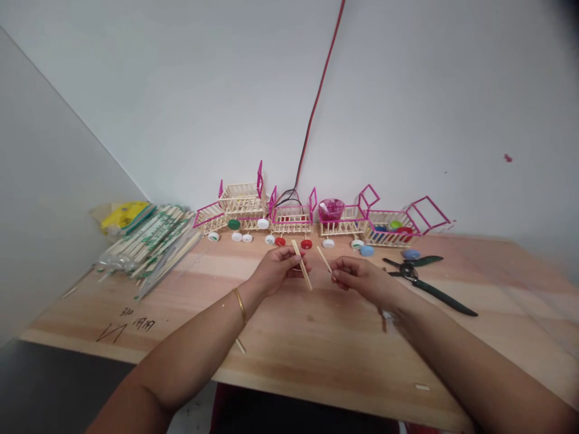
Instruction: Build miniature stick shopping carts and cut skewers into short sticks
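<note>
Two thin wooden sticks, lying side by side, are pinched between the thumb and fingers of my left hand. Just to the right, my right hand grips one shorter stick by its lower end, its upper tip pointing up and left. The held sticks do not touch each other. Behind both hands stand several small carts of sticks with magenta edges, among them one cart with red cap wheels and another carrying a magenta cup.
Green-handled pruning shears lie open on the wooden table at the right. Packs of sticks and a yellow bag are piled at the left. A loose stick lies near the front edge. A red cable hangs down the wall.
</note>
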### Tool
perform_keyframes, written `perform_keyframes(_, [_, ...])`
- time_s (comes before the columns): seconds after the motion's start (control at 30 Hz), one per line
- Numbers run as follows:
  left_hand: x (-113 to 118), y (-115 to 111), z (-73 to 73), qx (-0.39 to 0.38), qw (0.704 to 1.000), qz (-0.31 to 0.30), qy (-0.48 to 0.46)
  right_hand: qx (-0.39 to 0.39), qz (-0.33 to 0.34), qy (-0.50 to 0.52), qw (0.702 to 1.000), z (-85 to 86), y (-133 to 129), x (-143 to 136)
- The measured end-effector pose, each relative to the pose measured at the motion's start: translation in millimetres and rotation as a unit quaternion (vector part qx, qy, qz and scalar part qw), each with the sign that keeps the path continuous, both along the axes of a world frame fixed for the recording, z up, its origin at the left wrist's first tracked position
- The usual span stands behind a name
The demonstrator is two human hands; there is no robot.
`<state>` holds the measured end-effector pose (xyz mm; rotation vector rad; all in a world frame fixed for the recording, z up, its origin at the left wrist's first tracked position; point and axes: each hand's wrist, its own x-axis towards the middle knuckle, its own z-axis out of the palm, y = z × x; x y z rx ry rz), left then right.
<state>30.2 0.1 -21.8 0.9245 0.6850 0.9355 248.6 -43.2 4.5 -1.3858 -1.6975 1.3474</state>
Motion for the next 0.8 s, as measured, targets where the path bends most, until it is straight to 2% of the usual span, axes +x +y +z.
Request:
perform_keyframes(0.07, [0.1, 0.5, -0.3, 0.004, 1.0, 0.002, 0.003, 0.003, 0.003, 0.006, 1.0, -5.2, 0.2, 1.2])
perform_keyframes(0.2, [-1.1, 2.2, 1.5, 0.013, 1.0, 0.009, 0.019, 0.101, -0.027, -0.104, 0.989, -14.7, 2.7, 8.3])
perform_keyframes(0.3, [-1.9, 2.6, 3.8, 0.037, 0.998, 0.026, 0.034, 0.141, -0.053, -0.141, 0.979, -12.8, 2.4, 8.2])
perform_keyframes(0.43, [0.5, -3.6, 8.1, 0.13, 0.987, 0.036, 0.088, 0.142, -0.027, -0.097, 0.985, -3.9, -5.8, -7.6])
perform_keyframes(0.53, [5.1, -13.7, 11.6, 0.183, 0.976, 0.002, 0.117, 0.124, 0.051, -0.046, 0.99, -1.7, -14.1, -22.3])
perform_keyframes(0.6, [7.8, -19.5, 13.0, 0.208, 0.969, -0.026, 0.13, 0.116, 0.077, -0.055, 0.989, -1.1, -17.7, -28.1])
perform_keyframes(0.7, [7.4, -20.7, 12.2, 0.244, 0.955, -0.043, 0.163, 0.111, 0.078, -0.083, 0.987, 1.2, -18.6, -28.6])
perform_keyframes(0.8, [0.8, -11.6, 7.2, 0.315, 0.919, -0.001, 0.235, 0.122, 0.051, -0.08, 0.988, 1.4, -14.5, -21.8])
